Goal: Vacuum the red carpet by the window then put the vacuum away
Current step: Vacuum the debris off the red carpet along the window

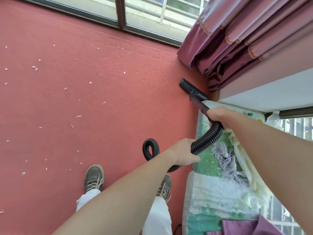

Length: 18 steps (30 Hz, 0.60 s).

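The red carpet (94, 92) fills the floor below the window (94, 12); several small white scraps (34, 67) lie scattered over its left half. The black vacuum nozzle (192, 89) rests on the carpet in the corner beside the curtain. My right hand (218, 114) grips the dark wand just behind the nozzle. The black ribbed hose (207, 137) curves down from there into my left hand (182, 152), which grips it, then loops (150, 148) over the carpet. The vacuum body is not in view.
A purple curtain (237, 39) hangs at the upper right. A padded bench with a green and white patterned cover (211, 192) and a fringed cloth runs along the right. My two shoes (94, 178) stand on the carpet at bottom centre.
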Available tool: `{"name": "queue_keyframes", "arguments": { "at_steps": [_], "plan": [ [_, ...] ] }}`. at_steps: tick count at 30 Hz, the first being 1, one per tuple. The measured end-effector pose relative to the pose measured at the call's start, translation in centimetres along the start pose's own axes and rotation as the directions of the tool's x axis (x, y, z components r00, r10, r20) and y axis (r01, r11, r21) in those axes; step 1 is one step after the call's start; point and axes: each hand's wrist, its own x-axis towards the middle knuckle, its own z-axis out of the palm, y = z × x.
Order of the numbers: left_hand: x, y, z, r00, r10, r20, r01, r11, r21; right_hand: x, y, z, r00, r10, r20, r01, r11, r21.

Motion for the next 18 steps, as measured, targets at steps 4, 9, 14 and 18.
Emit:
{"name": "queue_keyframes", "arguments": {
  "at_steps": [4, 9, 14, 18],
  "plan": [
    [-0.3, -0.1, 0.5, 0.998, 0.019, 0.058, -0.022, 0.997, 0.067, -0.3, 1.4, -0.1, 1.0, -0.01, -0.016, 0.011, 0.999, 0.044],
    [0.2, 0.2, 1.7, 0.999, -0.034, 0.033, 0.034, 0.999, 0.02, 1.1, 2.0, -0.5, 0.996, 0.037, -0.084, -0.031, 0.997, 0.068],
    [-0.6, -1.4, -0.5, 1.0, -0.015, 0.004, 0.015, 0.999, 0.039, 0.8, 1.5, 2.0, 0.998, 0.022, 0.052, -0.033, 0.974, 0.223],
    [-3.2, -3.8, -1.2, 0.998, -0.015, 0.063, 0.008, 0.994, 0.108, -1.9, 2.7, 4.8, 0.986, -0.014, 0.164, -0.033, 0.96, 0.278]
  ]
}}
